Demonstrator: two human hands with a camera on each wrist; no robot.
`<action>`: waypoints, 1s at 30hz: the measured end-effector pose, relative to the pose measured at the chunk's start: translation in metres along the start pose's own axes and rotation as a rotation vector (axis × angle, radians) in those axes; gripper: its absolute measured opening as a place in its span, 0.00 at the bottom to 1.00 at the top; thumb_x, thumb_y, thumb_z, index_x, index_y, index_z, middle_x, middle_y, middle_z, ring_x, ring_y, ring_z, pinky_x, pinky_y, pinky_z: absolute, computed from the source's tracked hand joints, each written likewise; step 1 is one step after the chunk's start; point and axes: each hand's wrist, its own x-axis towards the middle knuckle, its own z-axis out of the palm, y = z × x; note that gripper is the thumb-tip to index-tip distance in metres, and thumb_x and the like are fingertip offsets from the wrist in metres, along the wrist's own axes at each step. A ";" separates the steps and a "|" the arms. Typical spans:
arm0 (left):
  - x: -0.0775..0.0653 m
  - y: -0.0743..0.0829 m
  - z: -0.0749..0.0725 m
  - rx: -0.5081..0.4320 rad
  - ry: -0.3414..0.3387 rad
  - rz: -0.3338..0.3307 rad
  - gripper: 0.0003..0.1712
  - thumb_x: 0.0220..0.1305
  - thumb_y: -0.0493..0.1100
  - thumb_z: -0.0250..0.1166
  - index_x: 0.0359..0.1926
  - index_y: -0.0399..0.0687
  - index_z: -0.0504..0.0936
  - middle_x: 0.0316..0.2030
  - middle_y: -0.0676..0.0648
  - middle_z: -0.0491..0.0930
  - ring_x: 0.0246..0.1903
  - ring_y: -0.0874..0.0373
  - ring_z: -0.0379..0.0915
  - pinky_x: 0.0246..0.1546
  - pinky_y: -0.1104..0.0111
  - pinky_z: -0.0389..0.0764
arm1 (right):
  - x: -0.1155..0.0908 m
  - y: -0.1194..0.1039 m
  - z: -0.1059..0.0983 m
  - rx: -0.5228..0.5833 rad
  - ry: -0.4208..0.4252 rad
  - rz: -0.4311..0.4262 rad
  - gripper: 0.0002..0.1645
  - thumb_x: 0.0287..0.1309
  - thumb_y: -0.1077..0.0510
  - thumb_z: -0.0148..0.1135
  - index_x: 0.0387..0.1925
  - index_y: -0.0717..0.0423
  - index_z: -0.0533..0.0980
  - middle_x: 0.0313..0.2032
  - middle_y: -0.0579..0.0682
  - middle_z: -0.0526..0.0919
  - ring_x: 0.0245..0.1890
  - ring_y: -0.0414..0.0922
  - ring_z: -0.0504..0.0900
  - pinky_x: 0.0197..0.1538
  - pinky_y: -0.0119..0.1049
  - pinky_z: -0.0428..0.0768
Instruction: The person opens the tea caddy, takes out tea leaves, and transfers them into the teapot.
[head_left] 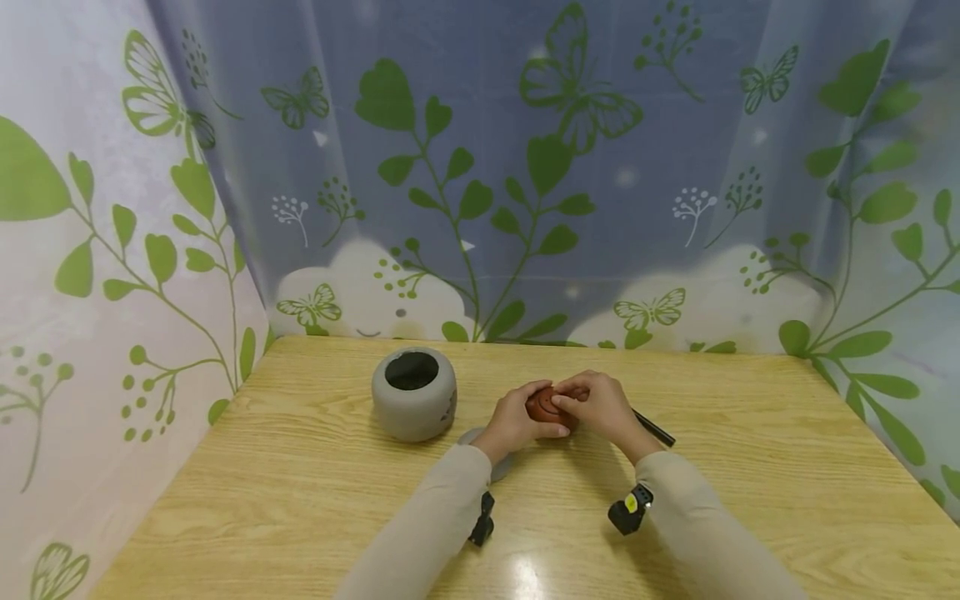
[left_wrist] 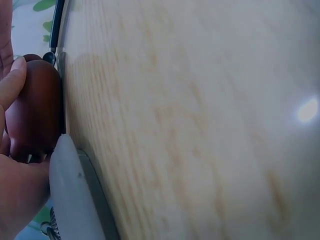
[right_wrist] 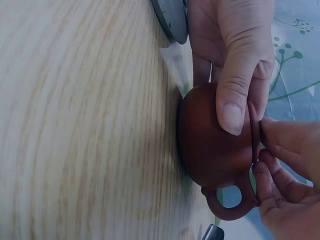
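A small reddish-brown clay teapot [head_left: 546, 410] sits on the table between both hands. My left hand [head_left: 514, 425] grips its body from the left, its thumb flat along the side in the right wrist view. My right hand [head_left: 603, 410] pinches the rim of the teapot lid [right_wrist: 255, 132], which lies on the pot's mouth, slightly raised along one edge. Its lower fingers are close by the loop handle [right_wrist: 227, 202]. Under the left wrist lies a flat grey disc [head_left: 501, 468], partly covered by the forearm.
A round grey jar [head_left: 415, 408] with a wide dark mouth stands to the left of the hands. Beyond the right wrist lies a slim black rod [head_left: 655, 427]. Along the table's back edge hangs a curtain [head_left: 480, 167] printed with leaves and butterflies.
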 end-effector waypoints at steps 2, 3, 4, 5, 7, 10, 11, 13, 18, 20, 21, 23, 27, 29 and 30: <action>0.000 0.001 0.000 0.005 -0.004 0.000 0.45 0.50 0.46 0.76 0.69 0.47 0.67 0.60 0.42 0.72 0.56 0.47 0.72 0.54 0.60 0.76 | 0.000 0.000 -0.001 0.015 -0.006 0.001 0.14 0.59 0.56 0.66 0.44 0.60 0.83 0.44 0.57 0.82 0.42 0.52 0.81 0.42 0.43 0.82; 0.000 0.002 -0.001 0.008 -0.006 -0.002 0.46 0.50 0.47 0.76 0.69 0.47 0.66 0.61 0.42 0.72 0.57 0.47 0.71 0.54 0.60 0.75 | -0.001 -0.001 -0.002 0.027 -0.006 0.002 0.15 0.60 0.56 0.65 0.45 0.61 0.83 0.45 0.58 0.82 0.42 0.52 0.82 0.42 0.43 0.82; 0.001 0.002 -0.001 0.013 -0.010 -0.004 0.46 0.50 0.47 0.76 0.69 0.47 0.66 0.61 0.42 0.71 0.57 0.47 0.71 0.55 0.59 0.75 | -0.001 -0.001 -0.003 0.038 -0.006 0.003 0.16 0.61 0.56 0.64 0.47 0.61 0.82 0.45 0.58 0.82 0.42 0.52 0.82 0.42 0.43 0.82; 0.000 0.003 -0.001 0.022 -0.013 -0.004 0.47 0.50 0.47 0.76 0.69 0.47 0.65 0.62 0.42 0.71 0.58 0.46 0.70 0.56 0.59 0.75 | -0.002 -0.001 -0.004 0.054 -0.004 0.005 0.17 0.62 0.55 0.63 0.49 0.62 0.81 0.46 0.58 0.82 0.43 0.53 0.82 0.43 0.44 0.82; 0.000 0.006 -0.003 0.046 -0.017 -0.001 0.47 0.50 0.48 0.76 0.70 0.47 0.65 0.64 0.42 0.69 0.60 0.46 0.69 0.57 0.57 0.74 | -0.003 -0.001 -0.007 0.078 0.005 0.010 0.19 0.65 0.55 0.61 0.52 0.62 0.79 0.47 0.59 0.82 0.44 0.53 0.82 0.44 0.45 0.82; -0.002 0.014 -0.010 0.085 -0.026 0.011 0.48 0.50 0.49 0.76 0.70 0.49 0.64 0.67 0.43 0.66 0.62 0.45 0.66 0.59 0.55 0.72 | -0.005 0.000 -0.010 0.117 0.019 0.017 0.21 0.67 0.53 0.57 0.55 0.61 0.77 0.49 0.59 0.81 0.45 0.54 0.82 0.44 0.45 0.82; -0.002 0.017 -0.014 0.091 -0.028 0.015 0.48 0.51 0.50 0.76 0.71 0.50 0.63 0.67 0.43 0.64 0.63 0.45 0.64 0.59 0.54 0.72 | -0.005 0.000 -0.011 0.135 0.019 0.018 0.21 0.68 0.52 0.56 0.56 0.60 0.76 0.50 0.59 0.81 0.45 0.54 0.82 0.44 0.46 0.82; -0.004 0.025 -0.024 0.091 -0.030 0.021 0.49 0.51 0.50 0.75 0.71 0.51 0.62 0.69 0.45 0.62 0.66 0.45 0.61 0.61 0.53 0.69 | -0.005 -0.001 -0.013 0.161 0.016 0.017 0.22 0.68 0.50 0.55 0.57 0.59 0.75 0.50 0.59 0.81 0.46 0.54 0.82 0.44 0.45 0.82; -0.007 0.038 -0.055 0.107 0.002 0.061 0.49 0.52 0.52 0.75 0.72 0.54 0.61 0.71 0.48 0.58 0.70 0.48 0.54 0.65 0.51 0.64 | -0.006 -0.010 -0.015 0.210 0.007 0.009 0.24 0.68 0.48 0.56 0.58 0.57 0.75 0.52 0.58 0.80 0.48 0.55 0.81 0.44 0.47 0.82; -0.007 0.040 -0.069 0.134 0.028 0.082 0.49 0.52 0.53 0.75 0.72 0.55 0.60 0.72 0.48 0.57 0.70 0.47 0.54 0.65 0.51 0.63 | -0.006 -0.015 -0.014 0.219 0.001 0.002 0.24 0.68 0.48 0.56 0.58 0.57 0.75 0.52 0.58 0.80 0.49 0.55 0.80 0.45 0.48 0.82; -0.007 0.041 -0.076 0.148 0.042 0.086 0.50 0.52 0.54 0.75 0.72 0.56 0.60 0.72 0.49 0.57 0.70 0.47 0.54 0.65 0.50 0.63 | -0.007 -0.018 -0.013 0.217 -0.002 -0.006 0.24 0.67 0.48 0.56 0.58 0.57 0.75 0.52 0.58 0.80 0.50 0.55 0.80 0.47 0.48 0.81; -0.010 0.043 -0.089 0.162 0.061 0.069 0.50 0.51 0.54 0.75 0.72 0.58 0.60 0.72 0.50 0.56 0.70 0.47 0.53 0.65 0.50 0.63 | -0.007 -0.023 -0.011 0.223 -0.015 -0.019 0.24 0.67 0.48 0.56 0.58 0.57 0.75 0.52 0.58 0.80 0.51 0.56 0.80 0.49 0.50 0.80; -0.021 0.051 -0.116 0.166 0.058 0.011 0.51 0.51 0.56 0.74 0.73 0.61 0.58 0.72 0.48 0.55 0.70 0.45 0.52 0.64 0.46 0.63 | -0.008 -0.032 -0.001 0.226 -0.031 -0.053 0.22 0.67 0.49 0.57 0.55 0.57 0.77 0.52 0.57 0.81 0.52 0.55 0.80 0.54 0.50 0.77; -0.029 0.054 -0.128 0.155 0.043 -0.004 0.51 0.52 0.57 0.74 0.73 0.61 0.57 0.73 0.47 0.54 0.68 0.42 0.57 0.62 0.46 0.65 | -0.009 -0.036 0.004 0.235 -0.045 -0.067 0.21 0.66 0.50 0.59 0.54 0.56 0.78 0.51 0.56 0.81 0.51 0.53 0.81 0.55 0.49 0.77; -0.032 0.053 -0.134 0.164 0.038 -0.004 0.52 0.52 0.58 0.73 0.74 0.62 0.56 0.73 0.46 0.53 0.68 0.42 0.57 0.62 0.45 0.65 | -0.009 -0.038 0.007 0.242 -0.050 -0.069 0.20 0.65 0.50 0.60 0.54 0.56 0.78 0.51 0.56 0.82 0.50 0.52 0.81 0.55 0.48 0.77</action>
